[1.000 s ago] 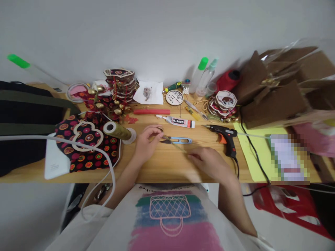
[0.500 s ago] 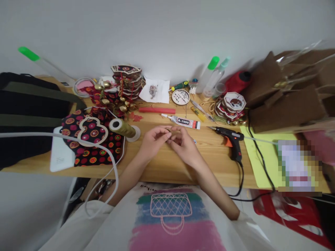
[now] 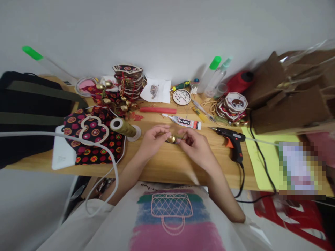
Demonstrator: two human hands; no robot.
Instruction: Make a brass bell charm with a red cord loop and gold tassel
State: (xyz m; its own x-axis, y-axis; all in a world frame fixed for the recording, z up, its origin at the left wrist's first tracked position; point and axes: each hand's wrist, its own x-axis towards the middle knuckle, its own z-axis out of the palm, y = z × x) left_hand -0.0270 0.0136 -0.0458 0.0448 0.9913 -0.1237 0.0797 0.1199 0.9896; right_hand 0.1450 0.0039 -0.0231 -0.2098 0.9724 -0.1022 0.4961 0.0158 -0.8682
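Over the front middle of the desk, my left hand (image 3: 155,140) is closed, its thumb and fingertips gripping the left side of a small golden bell (image 3: 171,139). My right hand (image 3: 195,143) is closed just to the right of the bell, thumb and fingers pinched on what looks like a thin cord (image 3: 181,137) beside it. Exactly how the cord meets the bell is too small to tell. Behind the hands lies a B-7000 glue tube (image 3: 183,121). An olive thread spool (image 3: 125,128) stands left of my left hand.
To the right lies a black glue gun (image 3: 231,137) with its cable trailing off the desk edge. Patterned fabric (image 3: 102,153) is at the left, crossed by a white cable (image 3: 114,167). Stacked ornaments (image 3: 128,82), a red stick (image 3: 157,110) and a brown box (image 3: 288,108) are farther back.
My right hand has moved a little to the right, away from my left. The golden bell, mostly hidden by the fingers before, now shows between the hands.
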